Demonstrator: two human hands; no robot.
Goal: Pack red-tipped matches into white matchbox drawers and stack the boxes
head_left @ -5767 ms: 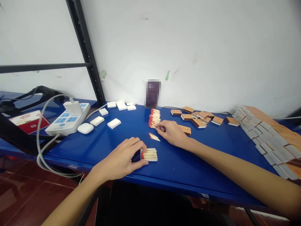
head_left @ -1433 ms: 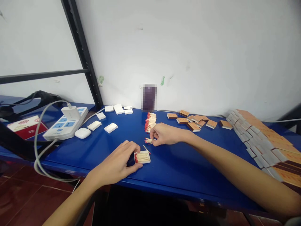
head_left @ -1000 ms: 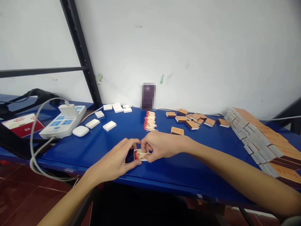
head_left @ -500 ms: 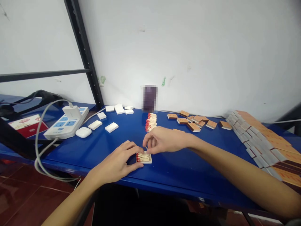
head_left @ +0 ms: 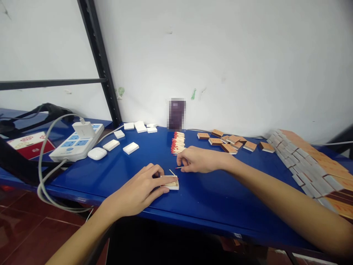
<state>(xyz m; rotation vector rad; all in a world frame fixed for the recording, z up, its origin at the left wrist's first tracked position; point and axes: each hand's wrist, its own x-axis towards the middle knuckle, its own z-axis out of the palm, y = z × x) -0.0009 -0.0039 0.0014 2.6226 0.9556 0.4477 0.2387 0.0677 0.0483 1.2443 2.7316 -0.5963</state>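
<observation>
A small white matchbox tray [head_left: 173, 187] with matches in it lies near the table's front edge. My left hand [head_left: 146, 187] grips this tray, thumb on its near side and a finger laid across the matches. One loose match [head_left: 172, 172] sticks out slantwise at the tray's far side. Beyond it, my right hand [head_left: 194, 160] pinches a match [head_left: 178, 168] whose dark red head points left. Just past my right fingers is a pile of red-headed matches [head_left: 178, 141].
Several white trays [head_left: 131, 148] lie at the back left, beside a white earbud case [head_left: 97, 153] and a power strip [head_left: 79, 141] with cables. Brown matchbox sleeves [head_left: 228, 148] are scattered at the back right. Stacked matchboxes [head_left: 306, 165] line the right side.
My right hand has lifted off the tray and moved slightly away and right, with a match now showing in its fingers. My left finger has stretched across the matches.
</observation>
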